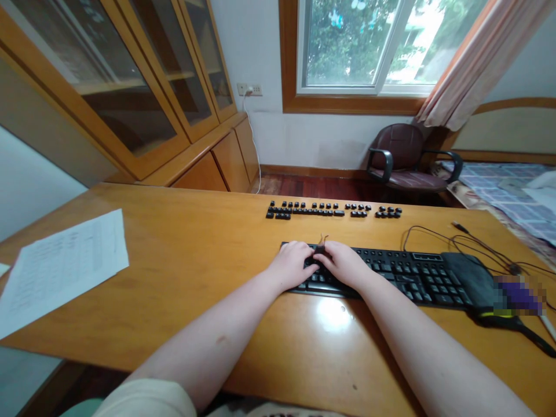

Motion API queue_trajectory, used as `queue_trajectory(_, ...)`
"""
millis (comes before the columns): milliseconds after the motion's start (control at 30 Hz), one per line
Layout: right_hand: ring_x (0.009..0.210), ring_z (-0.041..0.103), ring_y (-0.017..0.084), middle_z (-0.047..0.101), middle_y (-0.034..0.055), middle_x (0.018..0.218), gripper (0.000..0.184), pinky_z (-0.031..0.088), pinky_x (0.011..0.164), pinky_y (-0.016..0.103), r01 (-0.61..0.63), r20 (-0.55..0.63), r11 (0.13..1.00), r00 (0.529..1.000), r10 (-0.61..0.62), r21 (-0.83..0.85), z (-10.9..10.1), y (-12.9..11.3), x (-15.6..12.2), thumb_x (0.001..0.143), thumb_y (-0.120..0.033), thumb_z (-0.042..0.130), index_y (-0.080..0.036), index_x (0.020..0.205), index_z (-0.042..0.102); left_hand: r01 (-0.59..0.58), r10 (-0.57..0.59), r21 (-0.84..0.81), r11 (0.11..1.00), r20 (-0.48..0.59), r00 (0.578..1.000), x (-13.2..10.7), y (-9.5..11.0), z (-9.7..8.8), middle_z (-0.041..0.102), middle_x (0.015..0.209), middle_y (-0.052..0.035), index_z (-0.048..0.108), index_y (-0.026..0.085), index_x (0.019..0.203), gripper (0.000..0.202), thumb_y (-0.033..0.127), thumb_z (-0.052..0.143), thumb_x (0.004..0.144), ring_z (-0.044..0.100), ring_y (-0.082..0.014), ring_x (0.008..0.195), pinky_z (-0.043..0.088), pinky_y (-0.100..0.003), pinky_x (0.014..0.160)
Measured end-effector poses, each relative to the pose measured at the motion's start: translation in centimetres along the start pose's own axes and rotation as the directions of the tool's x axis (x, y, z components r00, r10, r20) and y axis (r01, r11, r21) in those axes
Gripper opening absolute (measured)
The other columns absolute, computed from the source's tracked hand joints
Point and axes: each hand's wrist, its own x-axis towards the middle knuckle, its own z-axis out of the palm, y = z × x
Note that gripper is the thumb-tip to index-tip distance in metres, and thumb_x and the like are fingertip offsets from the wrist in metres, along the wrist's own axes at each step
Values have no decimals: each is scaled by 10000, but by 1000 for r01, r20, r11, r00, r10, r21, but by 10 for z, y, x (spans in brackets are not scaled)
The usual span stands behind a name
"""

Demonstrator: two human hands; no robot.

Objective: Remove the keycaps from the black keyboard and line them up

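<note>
A black keyboard [434,281] lies on the desk below both hands. My left hand [293,263] rests over its left end, fingers bent and closed towards my right hand. Beside it, my right hand [345,263] is closed with its fingertips on a small dark piece. Two thin copper-coloured wire ends stick up from that piece, which looks like a wire keycap puller [321,246]. The hands nearly meet around it, and what the left fingertips pinch is hidden. Behind the keyboard, loose black keycaps [313,211] stand in rows.
Printed sheets [69,260] lie at the desk's left. On the right are a coiled cable [482,249], a dark flat pad [469,272], a black-handled tool [516,324] and a blurred purple item [521,295]. A chair [402,156] stands beyond the desk [182,255].
</note>
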Motion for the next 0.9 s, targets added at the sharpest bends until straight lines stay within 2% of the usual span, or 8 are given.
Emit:
queue_trajectory(133, 757, 583, 186, 633, 66, 791, 155, 443, 694, 293, 106, 61, 983, 993, -98, -147, 1, 1, -3, 865, -284, 487, -182, 828, 597, 3, -3, -8, 1000, 19, 1000, -1, 1, -2, 611, 894, -60, 628, 198, 869, 229, 402, 559, 795, 547, -213, 861, 430, -339, 784)
queue_trajectory(267, 815, 595, 187, 644, 70, 847, 169, 453, 749, 299, 162, 75, 967, 986, -150, -195, 3, 2, -6, 893, -282, 446, -180, 884, 580, 5, -5, -30, 1000, 10, 1000, -1, 1, -1, 617, 917, -43, 642, 221, 912, 224, 396, 571, 792, 540, -206, 879, 423, -332, 796)
queue_trajectory(467, 775, 615, 208, 663, 93, 827, 234, 446, 709, 300, 64, 4, 959, 998, -65, -275, 8, 6, -10, 907, -320, 413, -152, 901, 576, 89, -91, -30, 996, -42, 995, 0, 4, 5, 638, 887, -36, 674, 235, 865, 233, 423, 551, 802, 540, -209, 848, 419, -332, 764)
queue_trajectory(733, 728, 629, 194, 674, 64, 762, 216, 421, 629, 261, -132, -65, 961, 991, 119, -241, 7, 1, -6, 880, -330, 460, -176, 796, 587, 85, -87, -39, 996, -27, 996, 2, 3, 8, 656, 860, -32, 679, 237, 867, 206, 403, 614, 763, 550, -208, 839, 415, -335, 772)
queue_trajectory(833, 712, 629, 192, 672, 62, 742, 212, 418, 617, 258, -155, -85, 960, 987, 139, -234, 6, 0, -6, 874, -319, 467, -179, 770, 587, 73, -76, -57, 996, -36, 996, 2, 3, 8, 656, 876, -30, 676, 232, 881, 201, 384, 624, 759, 549, -208, 858, 415, -335, 785)
queue_trajectory(900, 712, 631, 195, 674, 70, 743, 218, 421, 624, 262, -128, -88, 961, 990, 110, -243, 6, 0, -8, 878, -323, 461, -174, 787, 592, 69, -71, -64, 996, -39, 997, 1, 4, 7, 654, 878, -32, 675, 226, 884, 203, 380, 619, 765, 547, -207, 868, 414, -336, 798)
